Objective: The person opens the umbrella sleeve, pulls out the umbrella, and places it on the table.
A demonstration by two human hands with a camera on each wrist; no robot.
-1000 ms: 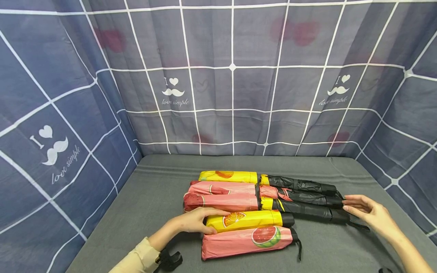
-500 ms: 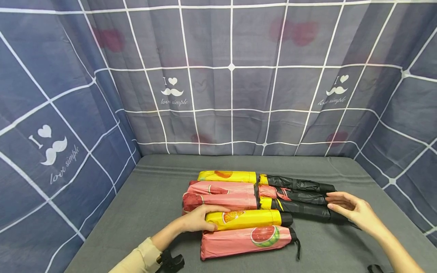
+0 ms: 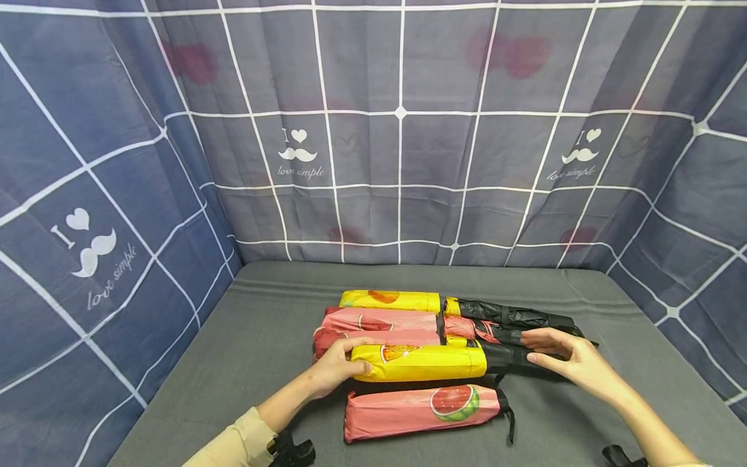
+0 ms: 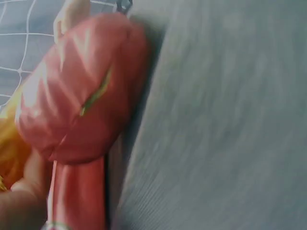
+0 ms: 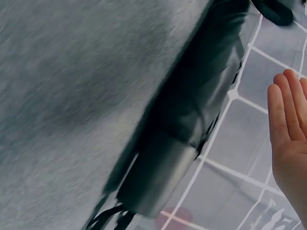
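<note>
My left hand (image 3: pixel 331 371) holds the left end of a yellow folded umbrella (image 3: pixel 438 364) with an orange-slice print, thumb at its near side. This umbrella is slightly raised, with a gap between it and the pink watermelon-print umbrella (image 3: pixel 414 413) in front. Its right end overlaps the black folded umbrellas (image 3: pixel 513 335) behind. My right hand (image 3: pixel 574 363) hovers by those black ends, fingers fairly straight; in the right wrist view the hand (image 5: pixel 290 124) is apart from a black umbrella (image 5: pixel 177 139). In the left wrist view a pink umbrella end (image 4: pixel 86 91) partly hides my left hand.
Behind lie pink umbrellas (image 3: pixel 385 319) and another yellow umbrella (image 3: pixel 391 300), in line with the black ones. They rest on a grey cloth surface (image 3: pixel 274 324). Checked curtains (image 3: pixel 362 155) enclose the back and both sides.
My left hand has lifted the yellow umbrella and shifted it away from the front pink one. My right hand has moved left along the black umbrellas.
</note>
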